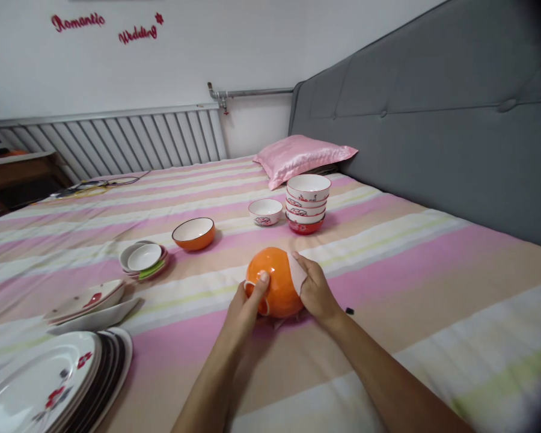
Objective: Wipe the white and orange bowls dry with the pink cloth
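An orange bowl is turned with its outside toward me, just above the striped bed sheet. My left hand grips its rim on the left, thumb over the edge. My right hand presses a pale pink cloth against the bowl's right side, fingers closed on it.
A second orange bowl, a small white bowl and a stack of patterned bowls stand further up the bed. Small dishes, plates and a plate stack lie left. Pink pillow, grey headboard right.
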A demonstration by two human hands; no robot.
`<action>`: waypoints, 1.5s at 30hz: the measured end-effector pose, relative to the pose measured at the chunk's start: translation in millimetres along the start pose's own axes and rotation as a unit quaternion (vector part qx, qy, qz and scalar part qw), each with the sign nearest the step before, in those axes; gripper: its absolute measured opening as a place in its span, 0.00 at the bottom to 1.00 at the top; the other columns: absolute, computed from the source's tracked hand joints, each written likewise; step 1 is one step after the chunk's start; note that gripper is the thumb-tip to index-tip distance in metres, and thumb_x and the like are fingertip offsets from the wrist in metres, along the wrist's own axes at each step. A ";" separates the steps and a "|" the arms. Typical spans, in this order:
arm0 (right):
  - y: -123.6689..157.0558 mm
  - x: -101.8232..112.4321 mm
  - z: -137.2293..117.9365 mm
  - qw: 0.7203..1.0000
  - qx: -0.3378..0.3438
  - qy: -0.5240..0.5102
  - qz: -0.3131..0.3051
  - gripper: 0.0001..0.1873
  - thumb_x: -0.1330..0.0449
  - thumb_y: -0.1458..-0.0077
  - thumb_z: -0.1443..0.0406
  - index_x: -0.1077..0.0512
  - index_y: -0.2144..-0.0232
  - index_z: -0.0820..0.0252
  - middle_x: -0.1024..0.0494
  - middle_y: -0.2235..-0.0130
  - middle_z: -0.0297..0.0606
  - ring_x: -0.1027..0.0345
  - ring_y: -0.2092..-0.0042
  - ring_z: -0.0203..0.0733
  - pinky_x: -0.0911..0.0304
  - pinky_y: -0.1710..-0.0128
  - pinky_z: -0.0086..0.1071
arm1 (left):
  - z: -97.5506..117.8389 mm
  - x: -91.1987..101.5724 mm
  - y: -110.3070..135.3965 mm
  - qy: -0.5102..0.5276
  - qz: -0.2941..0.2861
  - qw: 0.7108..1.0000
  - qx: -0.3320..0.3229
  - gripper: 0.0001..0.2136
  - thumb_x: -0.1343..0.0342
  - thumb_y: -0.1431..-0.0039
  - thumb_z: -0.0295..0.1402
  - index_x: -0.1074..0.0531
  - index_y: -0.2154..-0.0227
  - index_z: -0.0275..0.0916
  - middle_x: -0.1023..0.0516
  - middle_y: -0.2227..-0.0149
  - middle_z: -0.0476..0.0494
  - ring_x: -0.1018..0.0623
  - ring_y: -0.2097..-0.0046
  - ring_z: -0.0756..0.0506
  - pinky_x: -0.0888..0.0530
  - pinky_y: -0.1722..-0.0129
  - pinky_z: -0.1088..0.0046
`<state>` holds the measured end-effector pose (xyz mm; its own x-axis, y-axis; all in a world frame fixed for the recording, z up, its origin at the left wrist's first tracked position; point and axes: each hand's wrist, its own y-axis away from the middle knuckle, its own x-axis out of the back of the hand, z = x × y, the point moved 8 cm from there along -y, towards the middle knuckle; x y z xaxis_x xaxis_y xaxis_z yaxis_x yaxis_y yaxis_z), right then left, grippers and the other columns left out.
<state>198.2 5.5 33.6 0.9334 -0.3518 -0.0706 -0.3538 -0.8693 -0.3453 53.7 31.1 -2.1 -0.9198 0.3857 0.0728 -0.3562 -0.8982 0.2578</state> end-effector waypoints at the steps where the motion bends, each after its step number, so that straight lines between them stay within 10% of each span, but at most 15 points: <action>1: -0.2 1.0 1.3 1.000 -0.003 0.003 0.003 0.21 0.50 0.42 0.50 0.41 0.80 0.57 0.36 0.78 0.31 0.42 0.74 0.36 0.41 0.71 0.30 | 3.4 4.4 -0.4 -0.057 0.015 0.998 -0.024 0.30 0.48 0.49 0.56 0.31 0.54 0.35 0.24 0.56 0.34 0.23 0.54 0.34 0.25 0.60 0.59; 6: -1.6 -0.5 5.9 1.000 -0.013 0.009 -0.012 0.21 0.51 0.42 0.51 0.37 0.79 0.58 0.35 0.78 0.31 0.40 0.73 0.37 0.40 0.71 0.31 | 33.6 20.0 7.1 -0.296 0.101 0.932 -0.184 0.41 0.38 0.58 0.51 0.42 0.42 0.38 0.34 0.43 0.30 0.31 0.45 0.29 0.31 0.51 0.51; 10: -3.9 2.4 8.8 1.000 -0.011 -0.004 0.002 0.20 0.50 0.42 0.51 0.35 0.78 0.58 0.33 0.78 0.32 0.38 0.73 0.38 0.39 0.72 0.30 | 51.3 -1.5 20.8 -0.371 0.022 0.868 -0.329 0.45 0.33 0.60 0.36 0.49 0.38 0.46 0.48 0.35 0.35 0.43 0.36 0.34 0.35 0.44 0.54; 18: -6.9 4.6 15.4 0.999 -0.029 -0.024 0.006 0.20 0.48 0.44 0.50 0.38 0.79 0.57 0.35 0.80 0.31 0.42 0.76 0.36 0.43 0.76 0.29 | 47.3 -5.5 15.9 -0.433 -0.008 0.834 -0.342 0.45 0.40 0.58 0.20 0.52 0.37 0.48 0.47 0.35 0.36 0.43 0.36 0.36 0.29 0.49 0.61; 32: -5.0 5.6 11.4 0.999 -0.022 -0.035 0.021 0.21 0.47 0.44 0.51 0.37 0.80 0.58 0.37 0.80 0.30 0.45 0.76 0.34 0.44 0.76 0.28 | 52.1 2.4 14.1 -0.365 0.066 0.858 -0.356 0.46 0.31 0.66 0.29 0.43 0.39 0.45 0.35 0.40 0.39 0.34 0.40 0.38 0.32 0.44 0.59; 45: -4.1 5.8 0.5 1.000 -0.004 -0.026 0.011 0.18 0.48 0.43 0.53 0.36 0.78 0.58 0.35 0.78 0.31 0.41 0.73 0.37 0.42 0.72 0.30 | 32.3 11.8 2.8 -0.171 0.064 0.961 -0.208 0.51 0.28 0.72 0.34 0.42 0.39 0.44 0.30 0.47 0.39 0.28 0.49 0.37 0.25 0.54 0.61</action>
<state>205.1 7.1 34.1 0.9268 -0.3536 -0.1262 -0.3754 -0.8641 -0.3354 47.1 40.0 30.6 -0.8782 0.2491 0.4083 -0.3439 -0.9221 -0.1771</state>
